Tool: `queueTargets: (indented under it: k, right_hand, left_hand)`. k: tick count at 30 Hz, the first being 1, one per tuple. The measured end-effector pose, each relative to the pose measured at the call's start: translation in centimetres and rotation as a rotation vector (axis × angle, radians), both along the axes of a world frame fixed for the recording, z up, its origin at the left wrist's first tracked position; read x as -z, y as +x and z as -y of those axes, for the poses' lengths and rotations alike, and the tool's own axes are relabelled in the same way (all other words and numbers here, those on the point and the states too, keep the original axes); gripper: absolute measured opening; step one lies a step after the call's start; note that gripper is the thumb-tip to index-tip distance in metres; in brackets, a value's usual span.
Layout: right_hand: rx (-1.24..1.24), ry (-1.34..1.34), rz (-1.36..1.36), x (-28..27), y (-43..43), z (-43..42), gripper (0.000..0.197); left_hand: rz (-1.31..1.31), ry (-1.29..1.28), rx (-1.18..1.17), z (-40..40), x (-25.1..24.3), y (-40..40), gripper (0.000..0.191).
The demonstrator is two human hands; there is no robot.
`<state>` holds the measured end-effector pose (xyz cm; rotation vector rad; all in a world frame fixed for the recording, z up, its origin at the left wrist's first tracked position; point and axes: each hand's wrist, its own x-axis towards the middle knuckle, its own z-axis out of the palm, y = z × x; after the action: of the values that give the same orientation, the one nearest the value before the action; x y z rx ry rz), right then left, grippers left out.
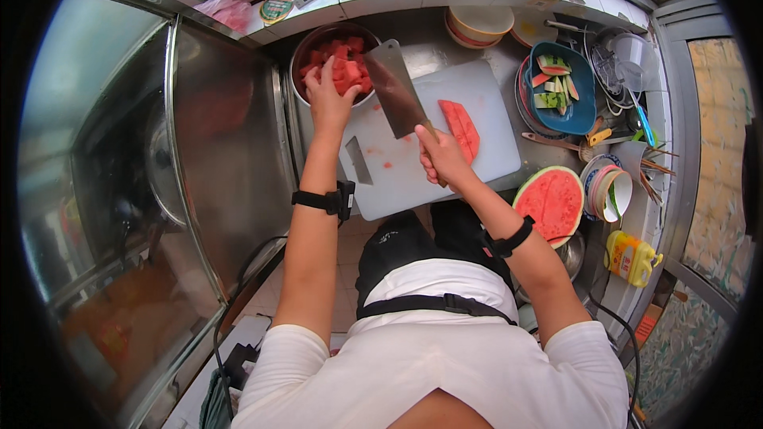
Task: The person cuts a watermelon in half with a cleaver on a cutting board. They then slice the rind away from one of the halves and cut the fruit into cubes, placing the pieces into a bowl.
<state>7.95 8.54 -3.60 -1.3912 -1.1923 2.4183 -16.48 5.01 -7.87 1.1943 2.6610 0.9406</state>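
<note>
My left hand (329, 95) reaches over the rim of a round metal pot (296, 80), its fingers spread on watermelon chunks (347, 65); whether it grips a chunk is unclear. The handle of a cleaver (393, 89) is in my right hand (440, 155), above the white cutting board (393, 185); the broad blade points up and left, beside the pot. Peeled watermelon slices (460, 128) lie on the board to the right of the cleaver. Small red bits are scattered on the board's left part. A cut watermelon half (549, 205) rests at the right, flesh up.
A blue basin (561, 122) with rind pieces stands right of the board. Stacked bowls (478, 27) are behind it. Strainers (605, 65), small bowls (618, 190) and a yellow jug (630, 259) line the right side. A metal panel (232, 149) borders the left.
</note>
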Motion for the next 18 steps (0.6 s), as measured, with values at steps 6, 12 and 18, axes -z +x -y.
queueTargets:
  k: [6, 12, 18]
  right_hand:
    - [0.152, 0.064, 0.103, 0.0, 7.2, 0.2, 0.041]
    - [0.246, 0.078, 0.160, -0.3, 11.1, 1.3, 0.039]
    - [0.309, 0.079, 0.132, -0.9, 13.1, 2.8, 0.039]
  left_hand:
    - [0.231, 0.057, 0.361, -0.9, 3.8, 4.6, 0.045]
    - [0.087, -0.097, 0.430, -2.3, 7.2, 8.6, 0.031]
    - [0.005, 0.112, 0.409, -3.1, 4.3, 5.9, 0.021]
